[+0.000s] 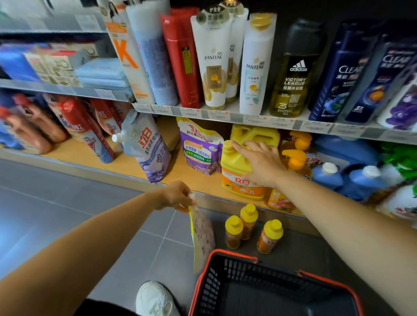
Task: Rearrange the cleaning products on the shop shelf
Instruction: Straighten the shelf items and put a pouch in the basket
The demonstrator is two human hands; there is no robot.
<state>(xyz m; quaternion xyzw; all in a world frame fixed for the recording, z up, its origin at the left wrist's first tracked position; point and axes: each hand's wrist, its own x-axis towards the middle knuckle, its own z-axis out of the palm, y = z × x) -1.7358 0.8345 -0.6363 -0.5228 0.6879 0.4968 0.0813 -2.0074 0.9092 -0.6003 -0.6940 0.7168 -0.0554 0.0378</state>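
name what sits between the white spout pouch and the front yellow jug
A purple and yellow pouch stands between the white spout pouch and the front yellow jug, in the head view.

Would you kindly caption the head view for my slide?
Right hand rests on a yellow detergent jug on the bottom shelf; left hand pinches a refill pouch.

Bottles (248,219) stand on the floor (57,211), 12 o'clock of the basket (204,284); pouches (198,148) sit on the shelf (201,183), 9 o'clock of the jug (236,163).
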